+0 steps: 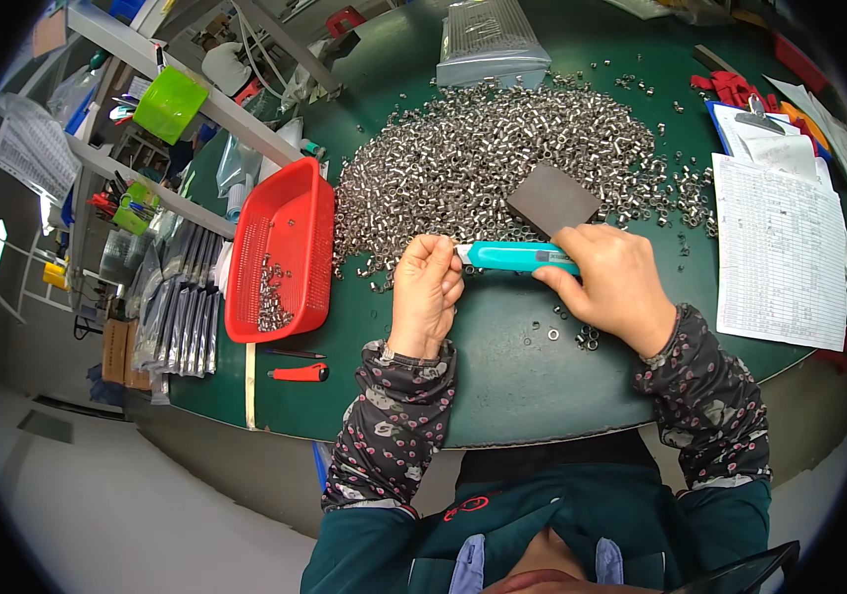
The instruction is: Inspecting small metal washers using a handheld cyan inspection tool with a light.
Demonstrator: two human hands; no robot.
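Observation:
A teal utility knife (pixel 510 256) lies level above the near part of the green table, held by its handle in my right hand (pixel 619 282). Its tip points left and meets the fingers of my left hand (pixel 425 289). Thumb and forefinger of that hand are pinched together; whatever small thing sits between them is hidden. Just beyond both hands spreads a large heap of small silver metal rings (pixel 483 158). A dark grey rectangular block (pixel 553 200) rests on the heap's near edge, close to my right hand. Several loose rings (pixel 588 339) lie nearer to me, below the knife.
Left of the heap stands a red plastic basket (pixel 316 287) with some metal pieces inside. A red cutter (pixel 298 373) and a pen (pixel 295 353) lie near the front edge. Papers (pixel 778 257) cover the right side; a clear bag (pixel 491 59) sits at the back.

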